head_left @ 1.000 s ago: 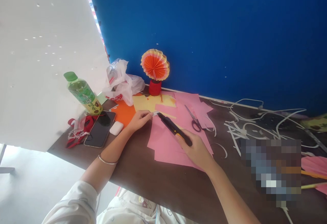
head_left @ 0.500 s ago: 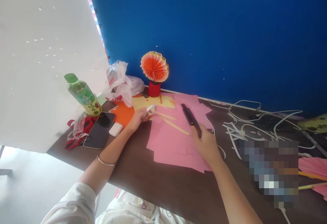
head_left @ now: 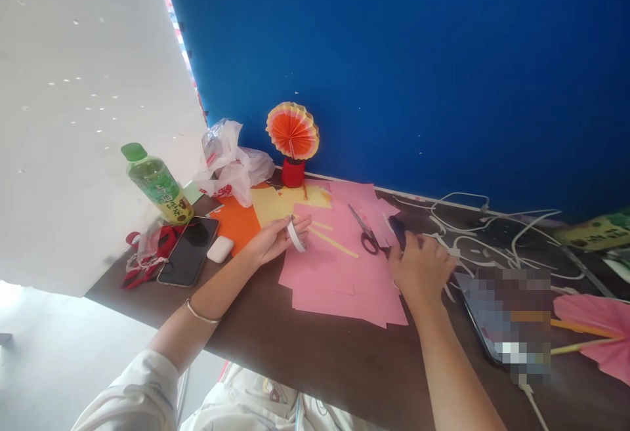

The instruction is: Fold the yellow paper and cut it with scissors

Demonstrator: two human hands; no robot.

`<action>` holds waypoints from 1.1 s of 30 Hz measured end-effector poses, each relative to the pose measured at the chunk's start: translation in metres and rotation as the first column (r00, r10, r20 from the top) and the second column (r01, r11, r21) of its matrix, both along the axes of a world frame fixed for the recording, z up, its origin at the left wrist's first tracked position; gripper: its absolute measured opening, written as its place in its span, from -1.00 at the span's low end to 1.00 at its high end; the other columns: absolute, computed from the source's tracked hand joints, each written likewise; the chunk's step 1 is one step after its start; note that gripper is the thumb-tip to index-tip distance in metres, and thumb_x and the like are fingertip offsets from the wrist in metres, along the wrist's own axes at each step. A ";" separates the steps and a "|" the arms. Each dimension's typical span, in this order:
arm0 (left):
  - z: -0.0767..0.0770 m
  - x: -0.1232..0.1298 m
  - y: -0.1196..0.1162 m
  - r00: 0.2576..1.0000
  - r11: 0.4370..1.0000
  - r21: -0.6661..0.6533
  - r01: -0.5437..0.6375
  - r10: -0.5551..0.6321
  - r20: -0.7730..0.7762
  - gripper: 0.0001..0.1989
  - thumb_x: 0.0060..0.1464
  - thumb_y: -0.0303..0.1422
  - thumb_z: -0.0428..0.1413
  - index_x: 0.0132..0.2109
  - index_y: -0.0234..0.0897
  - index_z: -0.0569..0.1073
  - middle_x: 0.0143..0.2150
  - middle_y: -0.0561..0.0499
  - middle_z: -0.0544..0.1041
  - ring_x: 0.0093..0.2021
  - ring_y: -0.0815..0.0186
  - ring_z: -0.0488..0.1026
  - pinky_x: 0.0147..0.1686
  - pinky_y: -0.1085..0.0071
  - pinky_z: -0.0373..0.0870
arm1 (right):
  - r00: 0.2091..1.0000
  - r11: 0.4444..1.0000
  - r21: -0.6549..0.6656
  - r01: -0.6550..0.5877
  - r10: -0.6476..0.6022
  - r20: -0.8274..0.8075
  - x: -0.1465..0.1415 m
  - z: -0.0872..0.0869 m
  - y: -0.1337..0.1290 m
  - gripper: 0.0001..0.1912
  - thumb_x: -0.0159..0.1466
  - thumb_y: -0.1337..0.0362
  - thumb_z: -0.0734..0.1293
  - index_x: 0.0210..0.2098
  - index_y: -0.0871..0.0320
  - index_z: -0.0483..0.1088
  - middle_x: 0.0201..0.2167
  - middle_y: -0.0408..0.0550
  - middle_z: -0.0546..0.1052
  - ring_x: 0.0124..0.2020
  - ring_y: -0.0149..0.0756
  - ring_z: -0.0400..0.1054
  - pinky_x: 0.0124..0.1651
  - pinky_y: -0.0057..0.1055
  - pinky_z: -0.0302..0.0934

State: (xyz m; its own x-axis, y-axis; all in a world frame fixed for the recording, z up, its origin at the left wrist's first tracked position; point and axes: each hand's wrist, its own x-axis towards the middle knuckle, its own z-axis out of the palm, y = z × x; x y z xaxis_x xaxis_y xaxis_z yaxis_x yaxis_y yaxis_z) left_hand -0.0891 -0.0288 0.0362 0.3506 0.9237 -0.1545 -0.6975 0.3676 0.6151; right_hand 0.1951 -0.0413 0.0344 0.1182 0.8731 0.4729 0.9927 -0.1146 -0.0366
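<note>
My left hand [head_left: 275, 239] holds a narrow white roll of tape [head_left: 296, 235] around its fingers, above the left edge of the pink paper [head_left: 325, 280]. Past the right edge of the paper, my right hand [head_left: 424, 266] closes over a dark elongated tool [head_left: 396, 229]; most of it is covered, so its kind is unclear. A pair of scissors [head_left: 369, 242] with dark handles lies on the pink sheets, left of that hand. Thin yellow paper strips [head_left: 337, 244] rest between the two hands.
A folded paper fan [head_left: 293, 130] stands in a red holder [head_left: 293, 173] by the blue wall. Left are a green-capped bottle [head_left: 160, 185], a phone [head_left: 188, 252], a white case [head_left: 220, 249] and a plastic bag [head_left: 241, 168]. White cables [head_left: 512, 214] and a pink fan [head_left: 603, 329] lie right.
My right hand has moved right with the dark tool, and the scissors now show on the paper. My left hand has turned the tape roll and shifted it slightly lower.
</note>
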 end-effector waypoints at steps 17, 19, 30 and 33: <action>0.002 0.024 -0.021 0.974 0.976 0.027 0.218 -0.215 -0.073 -0.85 0.13 -0.35 0.05 -0.24 -0.38 0.42 0.08 -0.25 0.39 0.11 0.17 0.32 0.13 0.20 0.19 | 0.438 0.415 0.187 -0.890 0.893 0.103 -0.083 0.013 -0.041 -0.72 0.26 0.48 0.15 -0.11 0.19 0.39 -0.31 0.08 0.53 -0.25 -0.20 0.44 -0.21 -0.27 0.38; 0.003 0.024 -0.022 0.972 0.976 0.017 0.219 -0.217 -0.092 -0.84 0.12 -0.35 0.05 -0.21 -0.38 0.42 0.08 -0.25 0.39 0.10 0.17 0.34 0.13 0.21 0.19 | 0.422 0.398 0.162 -0.903 0.892 0.163 -0.082 0.015 -0.041 -0.71 0.25 0.50 0.15 -0.11 0.20 0.40 -0.31 0.08 0.54 -0.26 -0.18 0.45 -0.23 -0.26 0.40; 0.006 0.026 -0.023 0.962 0.969 -0.028 0.244 -0.246 -0.120 -0.81 0.11 -0.35 0.07 -0.18 -0.40 0.45 0.02 -0.24 0.44 0.06 0.18 0.37 0.16 0.22 0.13 | 0.352 0.323 0.140 -0.936 0.875 0.332 -0.084 0.016 -0.043 -0.70 0.22 0.54 0.17 -0.12 0.21 0.40 -0.29 0.08 0.55 -0.25 -0.20 0.46 -0.21 -0.26 0.43; 0.006 0.026 -0.021 0.959 0.966 -0.029 0.255 -0.257 -0.116 -0.81 0.12 -0.36 0.06 -0.19 -0.41 0.46 0.02 -0.24 0.44 0.05 0.20 0.38 0.16 0.23 0.13 | 0.336 0.301 0.153 -0.941 0.877 0.343 -0.085 0.016 -0.042 -0.72 0.22 0.54 0.19 -0.15 0.21 0.41 -0.29 0.08 0.55 -0.25 -0.19 0.46 -0.19 -0.26 0.43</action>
State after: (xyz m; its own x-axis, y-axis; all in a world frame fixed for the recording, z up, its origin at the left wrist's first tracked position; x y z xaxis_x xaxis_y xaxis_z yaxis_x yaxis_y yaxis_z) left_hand -0.0633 -0.0502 0.0417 0.5535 0.8030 -0.2208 -0.5017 0.5331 0.6812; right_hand 0.1098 -0.0835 0.0501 -0.7678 0.1893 0.6121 0.4400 0.8502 0.2890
